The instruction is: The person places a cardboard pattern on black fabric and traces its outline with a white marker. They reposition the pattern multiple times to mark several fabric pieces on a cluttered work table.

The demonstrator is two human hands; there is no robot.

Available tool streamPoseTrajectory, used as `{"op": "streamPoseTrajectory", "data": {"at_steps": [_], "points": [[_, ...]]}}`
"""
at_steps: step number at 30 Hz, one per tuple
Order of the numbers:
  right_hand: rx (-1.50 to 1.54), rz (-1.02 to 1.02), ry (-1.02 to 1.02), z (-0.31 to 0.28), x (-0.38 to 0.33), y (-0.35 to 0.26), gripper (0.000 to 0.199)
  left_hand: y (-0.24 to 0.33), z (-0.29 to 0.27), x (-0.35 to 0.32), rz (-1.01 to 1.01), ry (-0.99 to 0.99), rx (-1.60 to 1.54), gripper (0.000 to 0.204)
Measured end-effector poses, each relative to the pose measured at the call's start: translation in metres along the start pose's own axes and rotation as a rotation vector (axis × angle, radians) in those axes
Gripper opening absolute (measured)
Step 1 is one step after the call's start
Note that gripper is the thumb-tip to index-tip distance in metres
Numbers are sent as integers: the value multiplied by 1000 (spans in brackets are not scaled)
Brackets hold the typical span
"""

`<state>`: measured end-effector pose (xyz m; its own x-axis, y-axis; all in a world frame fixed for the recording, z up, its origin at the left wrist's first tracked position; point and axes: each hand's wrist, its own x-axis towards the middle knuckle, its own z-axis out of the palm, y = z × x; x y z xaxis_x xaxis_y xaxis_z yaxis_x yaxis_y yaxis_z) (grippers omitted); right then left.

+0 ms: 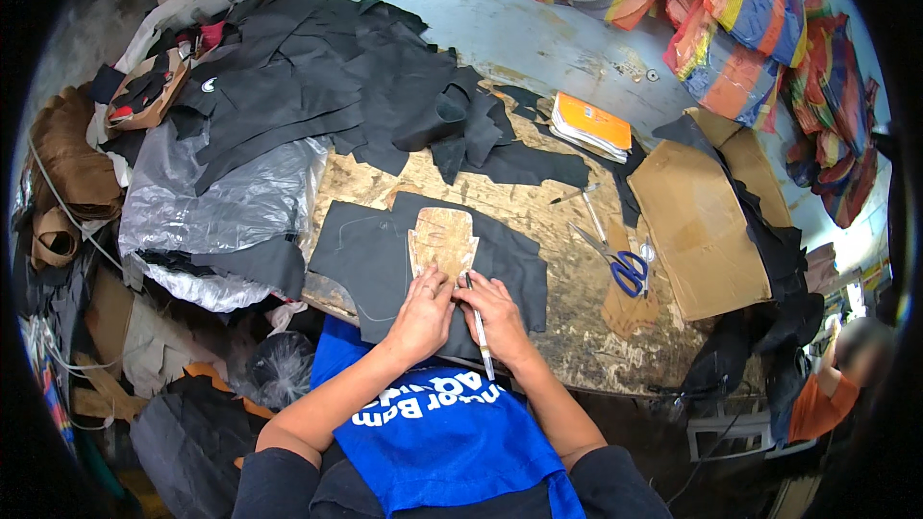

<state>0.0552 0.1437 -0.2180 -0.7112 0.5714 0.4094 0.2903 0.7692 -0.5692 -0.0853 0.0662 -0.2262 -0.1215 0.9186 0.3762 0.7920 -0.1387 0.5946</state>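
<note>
A dark sheet of leather-like material (514, 264) lies on the worn wooden table in front of me. On it rests a tan, worn pattern piece (444, 235), wider at its far end. My left hand (423, 312) lies with outstretched fingers over the pattern's near end, pressing it down. Beside it, my right hand (495, 312) grips a pen (482, 341), whose tip is hidden at the fingers by the pattern's right edge. A thin pale outline curves across the sheet to the left of the pattern.
Dark cut pieces (317, 67) are heaped at the back left, above transparent plastic (221, 187). Blue-handled scissors (627, 272), an orange-covered notebook (591, 120) and a cardboard box (702, 231) are on the right. Another person (825, 394) is at the far right.
</note>
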Motion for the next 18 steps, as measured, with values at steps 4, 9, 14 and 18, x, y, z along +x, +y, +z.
{"op": "streamPoseTrajectory", "data": {"at_steps": [4,9,14,18], "points": [[-34,2,-18,0,-1,1,25,-1,-1,0,-1,-7,-5,35],[38,26,-52,-3,4,7,24,-1,-1,1,1,-3,12,35],[-21,45,-58,-7,33,25,21,0,-1,0,-23,-23,-44,35],[-113,-22,-98,1,53,32,21,-3,-1,3,-14,5,-44,35]]}}
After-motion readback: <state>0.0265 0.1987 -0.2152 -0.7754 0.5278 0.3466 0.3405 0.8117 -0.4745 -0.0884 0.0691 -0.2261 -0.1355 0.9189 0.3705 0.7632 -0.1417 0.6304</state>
